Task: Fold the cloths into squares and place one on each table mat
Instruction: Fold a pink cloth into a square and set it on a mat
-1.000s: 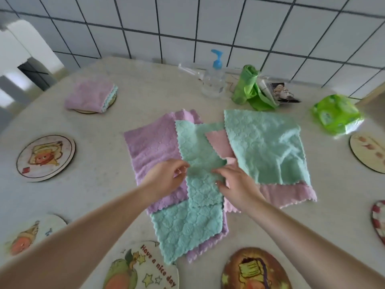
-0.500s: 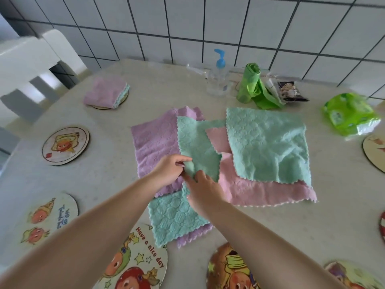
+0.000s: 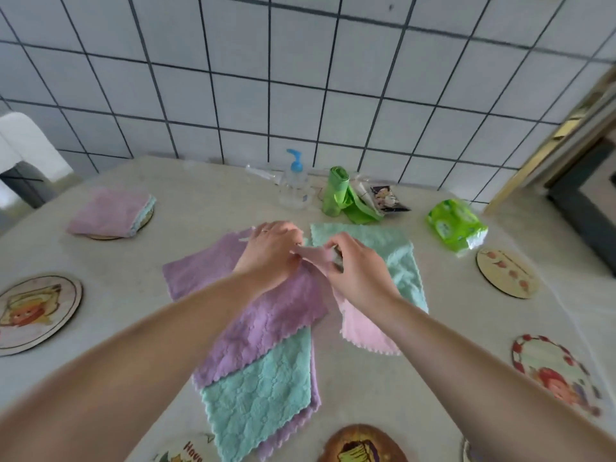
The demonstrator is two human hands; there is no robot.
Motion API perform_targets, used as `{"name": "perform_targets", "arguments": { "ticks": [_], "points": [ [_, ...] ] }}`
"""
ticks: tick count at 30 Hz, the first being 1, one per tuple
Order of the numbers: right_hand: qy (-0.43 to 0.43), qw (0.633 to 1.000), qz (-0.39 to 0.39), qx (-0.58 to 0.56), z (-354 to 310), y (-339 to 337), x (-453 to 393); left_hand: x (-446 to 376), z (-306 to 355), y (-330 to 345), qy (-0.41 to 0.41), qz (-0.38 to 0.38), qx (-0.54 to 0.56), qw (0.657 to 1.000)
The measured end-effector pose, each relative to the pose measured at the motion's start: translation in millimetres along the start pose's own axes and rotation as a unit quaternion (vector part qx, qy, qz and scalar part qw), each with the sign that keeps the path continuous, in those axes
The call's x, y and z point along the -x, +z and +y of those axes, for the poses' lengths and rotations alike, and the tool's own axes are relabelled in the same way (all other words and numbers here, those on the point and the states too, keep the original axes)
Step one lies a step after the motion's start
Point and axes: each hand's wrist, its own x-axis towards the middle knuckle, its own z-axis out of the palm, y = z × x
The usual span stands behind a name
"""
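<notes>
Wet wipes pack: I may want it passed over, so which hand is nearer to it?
Right. The right hand is left of the wipes pack; the left hand lies farther left.

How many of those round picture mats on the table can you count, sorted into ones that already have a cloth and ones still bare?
Mats with a folded cloth on top: 1
Bare mats: 5
Total: 6 mats. A sliver at the lower right edge may be a seventh, but it is too cut off to tell.
</notes>
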Motion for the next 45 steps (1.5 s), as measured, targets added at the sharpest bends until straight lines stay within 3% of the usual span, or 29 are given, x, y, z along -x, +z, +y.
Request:
{"name": "perform_targets", "arguments": {
  "ticks": [5, 10, 16, 19, 23, 25, 29, 32, 34, 38, 41, 45],
  "points": [
    [0.015, 0.994, 0.076, 0.072, 3.6, -65.6, -24.7, -39.4, 20.5, -38.0, 0.053, 0.053, 0.044, 0.996],
    [0.032, 0.984, 0.170, 0.050, 2.3, -123.3, -32.4, -62.6, 36.3, -86.9, 0.127, 0.102, -0.007, 0.987],
    [0.029, 0.969, 0.247, -0.006, 1.4, -153.2, -32.6, -66.2, 44.8, -128.9, 0.198, 0.079, -0.034, 0.977],
    [0.036, 0.969, 0.243, -0.015, 6.4, -160.4, -39.7, -68.5, 45.8, -134.9, 0.150, 0.091, -0.047, 0.983],
    [0.044, 0.968, 0.245, -0.027, 17.0, -166.7, -49.0, -65.0, 43.5, -135.7, -0.021, 0.079, -0.050, 0.995],
    [0.039, 0.969, 0.243, -0.031, 25.5, -171.3, -50.3, -61.6, 45.0, -135.2, -0.058, 0.096, -0.058, 0.992],
    [0.033, 0.969, 0.240, -0.041, 55.5, -191.7, -47.6, -51.1, 73.7, -146.8, -0.044, 0.157, -0.069, 0.984],
    [0.039, 0.963, 0.246, -0.105, 81.3, -211.7, -31.5, -37.8, 102.2, -153.4, 0.046, 0.136, -0.050, 0.988],
    [0.028, 0.958, 0.240, -0.153, 99.0, -222.4, -14.0, -28.3, 116.2, -146.8, 0.083, 0.114, -0.048, 0.989],
    [-0.005, 0.953, 0.183, -0.241, 137.0, -227.2, 34.8, 12.0, 148.1, -116.7, 0.031, 0.086, 0.078, 0.993],
    [-0.001, 0.957, 0.111, -0.269, 172.0, -213.4, 76.6, 58.0, 168.8, -84.4, -0.032, 0.050, 0.205, 0.977],
    [0.032, 0.944, -0.011, -0.329, 216.9, -177.7, 139.6, 122.0, 190.0, -30.2, -0.048, 0.014, 0.218, 0.975]
  ]
}}
